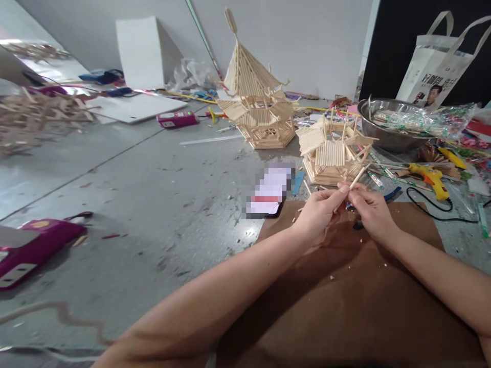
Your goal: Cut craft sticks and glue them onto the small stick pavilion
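Observation:
A thin pale wooden stick (pixel 359 176) slants up to the right from between my hands, over a brown sheet. My left hand (pixel 317 210) pinches its lower end between thumb and fingers. My right hand (pixel 371 208) is closed right beside it, fingertips also on the stick. Below the right fingers shows a small dark and blue object (pixel 358 224), mostly covered, whose kind I cannot tell. Just beyond the hands stands a small model pavilion (pixel 330 153) built of such sticks, its top unroofed. Farther back rises a taller stick pagoda (pixel 264 117) with a pointed roof.
A phone (pixel 270 191) lies left of my hands on the grey floor. To the right are a yellow glue gun (pixel 433 180) with its cord and a metal bowl (pixel 370 125) of wrapped sticks. Purple power strips (pixel 177 119) and a blurred stick pile (pixel 42 117) lie left.

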`<state>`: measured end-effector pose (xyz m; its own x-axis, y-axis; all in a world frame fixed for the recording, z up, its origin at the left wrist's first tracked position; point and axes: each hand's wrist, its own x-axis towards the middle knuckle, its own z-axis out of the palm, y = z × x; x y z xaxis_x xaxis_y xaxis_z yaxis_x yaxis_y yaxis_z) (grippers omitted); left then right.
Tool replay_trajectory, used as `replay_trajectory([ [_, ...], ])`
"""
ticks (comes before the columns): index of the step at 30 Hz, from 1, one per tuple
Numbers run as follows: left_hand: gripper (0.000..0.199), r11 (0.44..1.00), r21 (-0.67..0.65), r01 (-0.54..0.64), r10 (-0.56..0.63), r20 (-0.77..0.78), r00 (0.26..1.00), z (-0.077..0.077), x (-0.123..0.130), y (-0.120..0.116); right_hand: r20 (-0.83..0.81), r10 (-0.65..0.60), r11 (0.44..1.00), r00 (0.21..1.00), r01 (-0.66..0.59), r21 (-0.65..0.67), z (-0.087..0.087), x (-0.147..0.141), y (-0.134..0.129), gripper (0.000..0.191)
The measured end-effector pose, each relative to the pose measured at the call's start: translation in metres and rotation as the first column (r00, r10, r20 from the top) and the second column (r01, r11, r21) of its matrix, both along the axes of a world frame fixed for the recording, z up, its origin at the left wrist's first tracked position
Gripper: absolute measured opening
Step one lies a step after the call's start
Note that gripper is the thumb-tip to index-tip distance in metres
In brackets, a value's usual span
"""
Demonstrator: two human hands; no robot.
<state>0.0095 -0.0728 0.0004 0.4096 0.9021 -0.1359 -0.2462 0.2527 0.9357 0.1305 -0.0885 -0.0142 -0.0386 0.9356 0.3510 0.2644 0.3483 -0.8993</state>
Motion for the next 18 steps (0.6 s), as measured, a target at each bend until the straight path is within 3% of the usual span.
replay_trajectory([
  [3, 0.038, 0.997, 0.076, 0.035, -0.029, -0.079, 0.996, 0.000, -0.003, 0.003, 0.152, 0.053, 0.996, 0.987, -0.042, -0.074, 0.012, 0.019, -0.005, 0.032],
  [5, 0.036, 0.989, 0.142, 0.026, -0.007, -0.135, 0.991, 0.000, -0.005, 0.006, 0.378, 0.100, 0.977, 0.920, -0.020, -0.210, 0.023, 0.038, -0.010, 0.034],
  [6, 0.035, 0.984, 0.179, 0.015, 0.015, -0.162, 0.987, -0.001, -0.006, 0.007, 0.545, 0.133, 0.966, 0.828, 0.015, -0.259, 0.028, 0.049, -0.013, 0.034],
  [8, 0.033, 0.968, 0.251, -0.016, 0.071, -0.209, 0.975, -0.002, -0.007, 0.010, 0.847, 0.155, 0.945, 0.509, 0.174, -0.277, 0.034, 0.068, -0.019, 0.038],
  [10, 0.032, 0.951, 0.307, -0.037, 0.118, -0.249, 0.961, -0.004, -0.008, 0.013, 0.950, 0.203, 0.930, 0.239, 0.256, -0.263, 0.035, 0.082, -0.023, 0.042],
  [12, 0.033, 0.935, 0.352, -0.051, 0.159, -0.285, 0.945, -0.005, -0.008, 0.014, 0.957, 0.273, 0.919, 0.096, 0.268, -0.289, 0.030, 0.088, -0.024, 0.041],
  [15, 0.033, 0.917, 0.395, -0.057, 0.197, -0.324, 0.925, -0.006, -0.009, 0.015, 0.942, 0.333, 0.911, 0.040, 0.245, -0.332, 0.022, 0.086, -0.024, 0.032],
  [18, 0.033, 0.911, 0.409, -0.050, 0.201, -0.334, 0.921, -0.007, -0.010, 0.017, 0.938, 0.335, 0.924, 0.083, 0.167, -0.345, 0.018, 0.083, -0.022, 0.021],
])
